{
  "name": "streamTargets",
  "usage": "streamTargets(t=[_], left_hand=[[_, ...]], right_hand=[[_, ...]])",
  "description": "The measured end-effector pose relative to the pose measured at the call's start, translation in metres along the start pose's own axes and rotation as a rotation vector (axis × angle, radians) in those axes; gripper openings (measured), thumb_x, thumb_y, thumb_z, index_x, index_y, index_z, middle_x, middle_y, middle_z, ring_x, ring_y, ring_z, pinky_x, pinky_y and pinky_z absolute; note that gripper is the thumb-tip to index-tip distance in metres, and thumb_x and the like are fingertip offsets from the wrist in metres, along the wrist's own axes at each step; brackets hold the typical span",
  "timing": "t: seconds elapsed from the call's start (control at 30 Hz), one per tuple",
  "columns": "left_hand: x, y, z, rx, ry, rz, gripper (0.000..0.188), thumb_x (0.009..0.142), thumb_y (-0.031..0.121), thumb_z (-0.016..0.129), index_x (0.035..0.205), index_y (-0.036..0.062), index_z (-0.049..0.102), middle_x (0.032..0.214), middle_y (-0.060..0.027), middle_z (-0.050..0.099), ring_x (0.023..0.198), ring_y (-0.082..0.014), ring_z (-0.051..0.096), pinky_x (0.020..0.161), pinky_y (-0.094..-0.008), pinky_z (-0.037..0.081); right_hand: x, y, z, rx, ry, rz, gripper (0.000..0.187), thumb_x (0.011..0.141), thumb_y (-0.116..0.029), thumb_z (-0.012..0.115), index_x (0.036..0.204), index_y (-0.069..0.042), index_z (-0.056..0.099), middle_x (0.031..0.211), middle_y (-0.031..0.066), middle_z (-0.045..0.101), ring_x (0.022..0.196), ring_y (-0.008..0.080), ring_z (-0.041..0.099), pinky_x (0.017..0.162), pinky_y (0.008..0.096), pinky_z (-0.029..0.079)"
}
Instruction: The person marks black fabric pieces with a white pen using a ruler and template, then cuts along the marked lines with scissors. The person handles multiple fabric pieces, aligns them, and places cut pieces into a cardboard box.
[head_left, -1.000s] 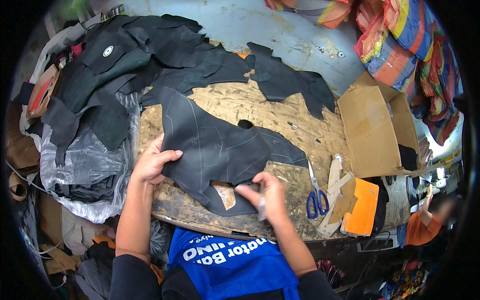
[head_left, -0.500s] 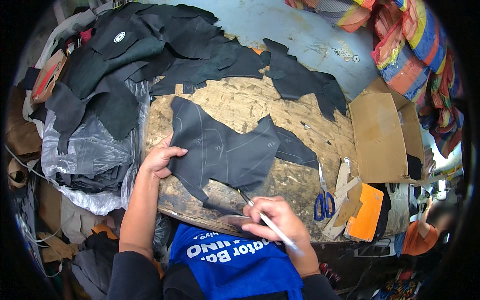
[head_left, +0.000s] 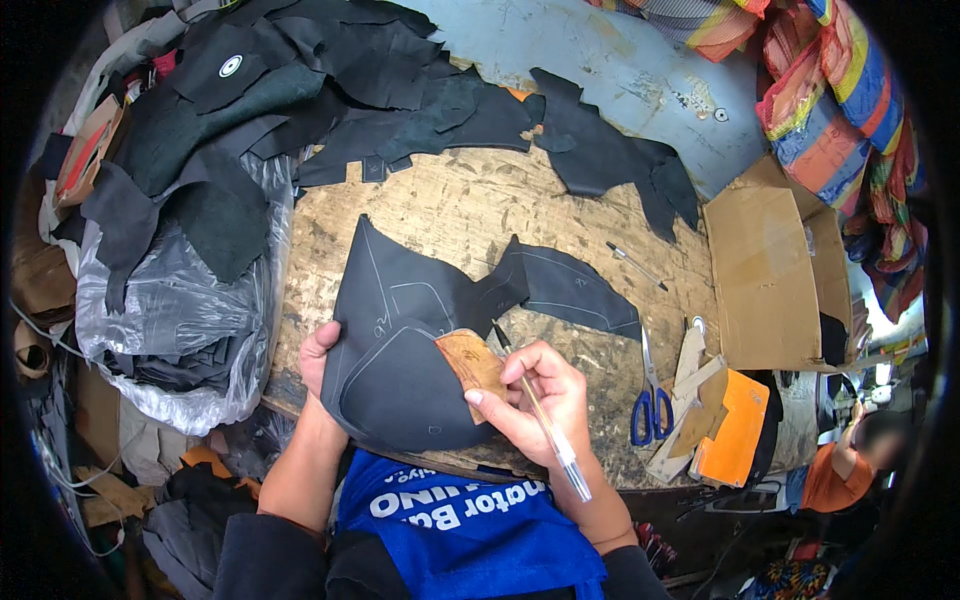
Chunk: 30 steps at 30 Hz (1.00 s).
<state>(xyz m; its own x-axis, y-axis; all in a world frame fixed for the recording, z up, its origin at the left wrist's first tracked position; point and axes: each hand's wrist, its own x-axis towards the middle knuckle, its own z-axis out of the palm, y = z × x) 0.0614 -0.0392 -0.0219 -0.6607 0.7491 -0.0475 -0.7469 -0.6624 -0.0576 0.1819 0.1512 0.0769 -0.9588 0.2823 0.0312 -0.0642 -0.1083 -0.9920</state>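
A black leather piece (head_left: 400, 380) with pale drawn outlines bulges up off the table's front edge. My left hand (head_left: 322, 365) is closed on its left side, thumb at the edge and the other fingers hidden beneath. My right hand (head_left: 545, 395) holds a pen (head_left: 555, 440) with its dark tip pointing away from me. Between the same hand's thumb and fingers is a small tan template (head_left: 468, 362), lying over or just above the leather; contact I cannot tell. The leather's far right part (head_left: 580, 290) rests on the wooden table.
Blue-handled scissors (head_left: 652, 410), card templates (head_left: 690, 400) and an orange card (head_left: 733, 425) lie at the right. Behind them stands a cardboard box (head_left: 765, 270). Another pen (head_left: 637, 266) is on the wooden table (head_left: 470, 195). Leather scraps (head_left: 340, 70) heap at the back left.
The leather has been drawn toward me and turned, and its near part now bulges. My right hand has moved slightly up, bringing the tan template, blurred before, over the leather.
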Motion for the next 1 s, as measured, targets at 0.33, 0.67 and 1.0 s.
streamTargets(t=[0.33,0.67,1.0], left_hand=[[-0.005,0.001,-0.005,0.021,-0.032,0.031,0.073,0.078,0.036,0.061,0.134,-0.0050,0.040,0.129,-0.0295,0.048,0.114,-0.0434,0.052,0.101,-0.0550,0.038],[0.002,0.003,0.011,0.012,-0.094,-0.051,0.067,0.077,0.027,0.052,0.132,-0.0090,0.041,0.130,-0.0313,0.046,0.117,-0.0449,0.050,0.104,-0.0540,0.036],[0.009,0.009,0.029,0.054,-0.103,-0.106,0.059,0.083,0.026,0.048,0.131,-0.0088,0.042,0.129,-0.0297,0.048,0.116,-0.0420,0.052,0.103,-0.0513,0.039]], right_hand=[[-0.008,-0.009,0.000,0.007,0.056,-0.035,0.030,0.073,0.013,0.070,0.084,-0.002,0.046,0.085,0.0106,0.059,0.078,0.0173,0.066,0.064,0.0292,0.058],[-0.006,0.000,-0.003,-0.003,0.078,-0.036,0.029,0.075,0.011,0.069,0.084,-0.002,0.046,0.083,0.0098,0.059,0.076,0.0159,0.066,0.063,0.0272,0.057],[-0.004,0.006,-0.006,0.140,0.163,-0.064,0.029,0.074,0.012,0.069,0.087,-0.003,0.047,0.084,0.0079,0.059,0.075,0.0114,0.062,0.063,0.0236,0.053]])
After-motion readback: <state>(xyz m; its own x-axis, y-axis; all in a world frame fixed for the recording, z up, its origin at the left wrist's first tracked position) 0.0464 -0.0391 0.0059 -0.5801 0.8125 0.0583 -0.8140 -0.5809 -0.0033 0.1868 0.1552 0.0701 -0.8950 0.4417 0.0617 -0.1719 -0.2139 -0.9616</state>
